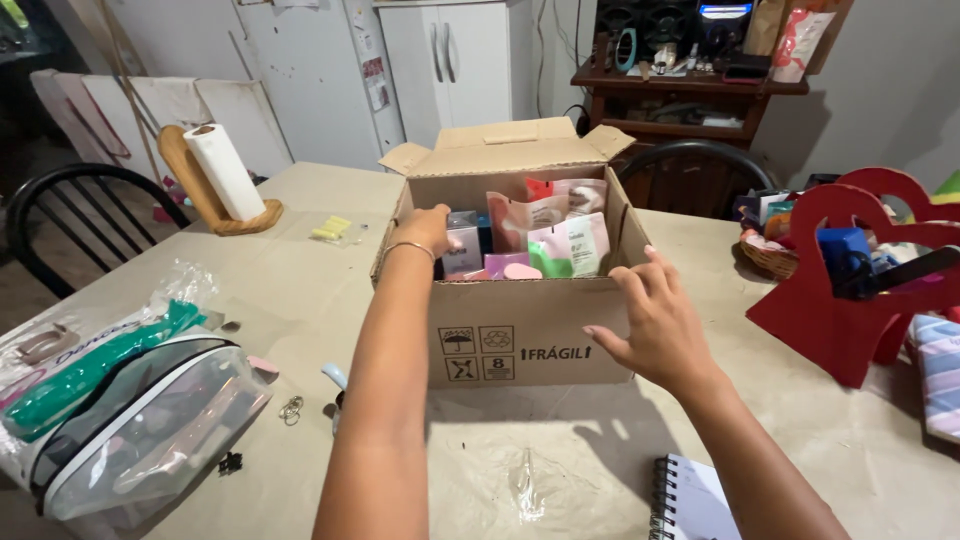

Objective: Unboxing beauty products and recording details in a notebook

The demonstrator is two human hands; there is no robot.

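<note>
Nearest to the camera, a spiral notebook [695,500] is seen at the near edge of the table [300,290], just right of the right forearm. Both arms are stretched toward an open cardboard box [520,330] that stands near the middle of the table. The left hand [428,228] is placed over the left wall of the box, with its fingers curled down inside beside a small grey packet [462,245]; whether the packet is gripped cannot be told. The right hand [655,318] is held open at the front right corner of the box, fingers spread and touching the cardboard, with nothing grasped. Inside the box, several pink, white and green pouches [565,240] are stood upright. At the near left corner of the table a clear zipped bag [150,430] is laid, with a green packet [90,370] just behind it. A paper towel roll [222,170] on a wooden holder is kept near the far left edge, and a red heart-shaped stand [850,270] is found at the right edge.
</note>
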